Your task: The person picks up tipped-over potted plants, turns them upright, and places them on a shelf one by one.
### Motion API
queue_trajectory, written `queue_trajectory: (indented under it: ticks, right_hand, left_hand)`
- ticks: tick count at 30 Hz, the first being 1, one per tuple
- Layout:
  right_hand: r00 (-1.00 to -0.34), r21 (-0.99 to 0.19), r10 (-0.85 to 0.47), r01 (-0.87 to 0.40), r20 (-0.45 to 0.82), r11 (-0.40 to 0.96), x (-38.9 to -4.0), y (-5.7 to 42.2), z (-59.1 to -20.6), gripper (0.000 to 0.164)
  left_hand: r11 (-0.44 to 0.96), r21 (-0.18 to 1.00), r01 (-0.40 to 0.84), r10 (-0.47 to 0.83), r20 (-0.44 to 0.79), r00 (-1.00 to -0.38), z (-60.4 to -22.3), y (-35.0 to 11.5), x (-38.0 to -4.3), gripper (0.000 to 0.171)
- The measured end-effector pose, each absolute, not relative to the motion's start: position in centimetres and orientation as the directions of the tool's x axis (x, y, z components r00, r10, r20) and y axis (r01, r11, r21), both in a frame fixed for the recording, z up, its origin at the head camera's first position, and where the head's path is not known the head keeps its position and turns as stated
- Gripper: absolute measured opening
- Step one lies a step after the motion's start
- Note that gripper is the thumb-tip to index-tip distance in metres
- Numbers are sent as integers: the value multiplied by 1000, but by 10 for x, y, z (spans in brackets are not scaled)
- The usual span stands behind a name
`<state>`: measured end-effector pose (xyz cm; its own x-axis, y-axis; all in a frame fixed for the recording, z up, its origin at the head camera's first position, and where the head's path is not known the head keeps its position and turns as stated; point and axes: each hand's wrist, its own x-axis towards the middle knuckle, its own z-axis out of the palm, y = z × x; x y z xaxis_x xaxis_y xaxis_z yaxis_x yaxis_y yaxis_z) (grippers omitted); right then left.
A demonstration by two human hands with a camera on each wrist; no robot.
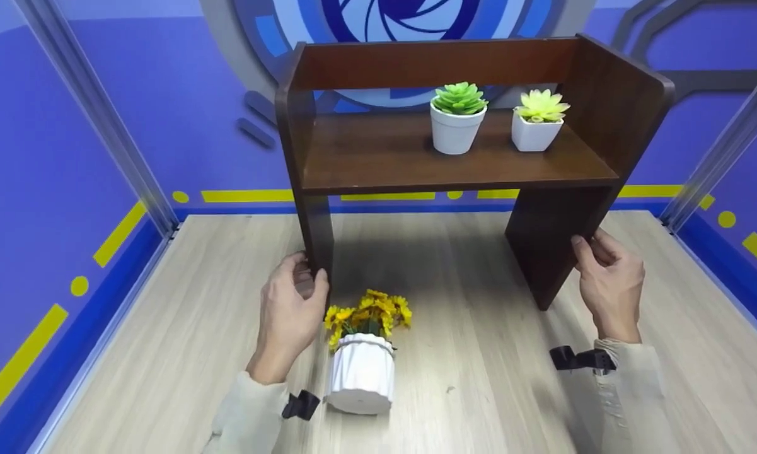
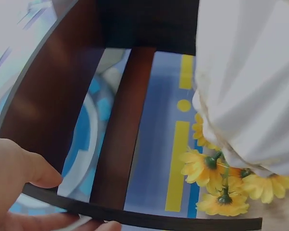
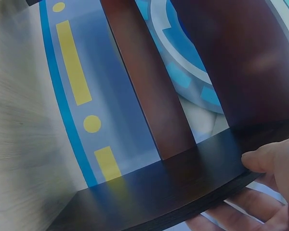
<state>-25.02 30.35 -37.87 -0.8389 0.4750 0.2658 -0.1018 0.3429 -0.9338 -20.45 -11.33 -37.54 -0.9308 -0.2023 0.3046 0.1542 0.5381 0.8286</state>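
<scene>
A dark brown wooden shelf (image 1: 378, 154) stands upright in the head view, its two side panels reaching down towards the table. My left hand (image 1: 291, 309) grips the front edge of the left side panel, thumb (image 2: 43, 171) on the inner face and fingers outside. On the other side, my right hand (image 1: 611, 277) holds the right side panel (image 3: 183, 178) the same way. The shelf board carries a green succulent in a round white pot (image 1: 456, 131) and a yellow-green succulent in a square white pot (image 1: 536, 135). Whether the panels touch the table cannot be told.
Close to my left hand, a white fluted pot (image 1: 360, 372) with yellow flowers (image 1: 372, 309) lies on its side, base towards me. The pale wooden table (image 1: 466, 384) is bounded by blue-purple printed walls (image 1: 145, 113) with metal corner posts.
</scene>
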Motion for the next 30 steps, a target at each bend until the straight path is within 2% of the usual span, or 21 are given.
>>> queue_trajectory:
  ticks: [13, 21, 30]
  right_hand:
    - [-834, -933, 468, -139, 292, 333, -254, 303, -381, 40]
    - [-829, -931, 478, -128, 290, 342, -254, 303, -379, 39]
    - [-833, -938, 482, -118, 271, 325, -253, 305, -380, 39]
  left_hand:
    - [647, 762, 12, -90, 92, -992, -365, -111, -188, 67]
    - [675, 736, -50, -48, -24, -999, -367, -104, -176, 65]
    - [762, 644, -73, -14, -96, -995, -375, -87, -166, 65]
